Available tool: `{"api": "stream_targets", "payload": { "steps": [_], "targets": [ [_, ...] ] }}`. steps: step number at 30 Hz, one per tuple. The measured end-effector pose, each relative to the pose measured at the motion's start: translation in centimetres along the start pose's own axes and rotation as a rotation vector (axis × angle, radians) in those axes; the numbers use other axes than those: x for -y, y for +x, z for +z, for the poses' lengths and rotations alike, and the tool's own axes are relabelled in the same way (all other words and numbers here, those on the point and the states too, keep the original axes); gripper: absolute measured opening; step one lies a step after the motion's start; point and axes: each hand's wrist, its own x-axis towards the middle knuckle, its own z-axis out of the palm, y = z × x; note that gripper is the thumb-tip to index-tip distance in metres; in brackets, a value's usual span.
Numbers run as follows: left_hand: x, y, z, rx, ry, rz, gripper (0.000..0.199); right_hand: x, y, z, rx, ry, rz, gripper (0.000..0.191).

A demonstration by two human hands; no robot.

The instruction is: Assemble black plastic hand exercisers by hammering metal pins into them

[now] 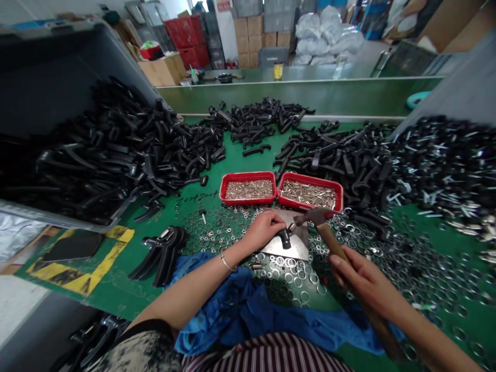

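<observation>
My left hand (265,227) is closed on a black plastic handle part (284,238) and steadies it against a flat metal plate (297,249). The far side of the part is hidden under my fingers. In my right hand (360,276) is a hammer (332,238), gripped by its wooden shaft. Its metal head hangs just above the plate, close to a small shiny metal piece by the black part; whether they touch I cannot tell. Many metal rings (289,278) lie in front of the plate.
Two red trays (248,203) of small metal pins stand behind the plate. Heaps of black handles (256,121) lie beyond, and a grey bin (127,219) of them tips in from the left. A blue cloth (248,315) lies at the front edge.
</observation>
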Motion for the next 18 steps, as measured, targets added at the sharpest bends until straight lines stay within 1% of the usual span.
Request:
{"api": "stream_targets", "payload": {
  "steps": [3, 5, 6, 8, 10, 11, 12, 14, 15, 16, 18],
  "targets": [
    [0.0, 0.3, 0.1, 0.0, 0.041, -0.029, 0.01, 0.0, -0.3, -0.2, 0.013, 0.045, 0.007, 0.032],
    [-0.2, 0.4, -0.1, 0.015, 0.115, 0.005, 0.012, -0.6, -0.3, -0.2, 0.011, 0.037, 0.053, 0.035],
    [-0.3, 0.3, -0.2, 0.029, 0.177, 0.054, 0.013, -1.0, -0.3, -0.3, 0.005, 0.017, 0.076, 0.036],
    [-0.7, 0.2, -0.6, 0.085, 0.338, 0.196, 0.017, -1.4, -0.2, -0.2, -0.005, -0.066, 0.081, 0.035],
    [-1.3, -0.4, -0.8, 0.144, 0.491, 0.319, 0.021, -1.1, -0.3, -0.3, -0.019, -0.193, 0.013, 0.033],
    [-1.5, -0.8, -0.8, 0.146, 0.535, 0.346, 0.026, -0.7, -0.3, -0.3, -0.033, -0.261, -0.034, 0.033],
    [-1.7, -1.2, -0.7, 0.128, 0.551, 0.346, 0.04, -0.1, -0.4, -0.2, -0.051, -0.324, -0.079, 0.033],
    [-1.8, -2.3, -0.3, 0.059, 0.525, 0.292, 0.078, 1.1, -0.4, -0.1, -0.102, -0.429, -0.155, 0.034],
    [-1.7, -2.9, 0.0, 0.036, 0.502, 0.262, 0.09, 1.6, -0.2, 0.1, -0.132, -0.48, -0.183, 0.035],
    [-1.5, -3.3, 0.3, 0.028, 0.483, 0.236, 0.095, 1.8, 0.0, 0.2, -0.153, -0.537, -0.204, 0.035],
    [-1.0, -3.8, 0.9, 0.039, 0.463, 0.203, 0.093, 1.6, 0.9, 0.6, -0.161, -0.642, -0.204, 0.032]
  ]
}}
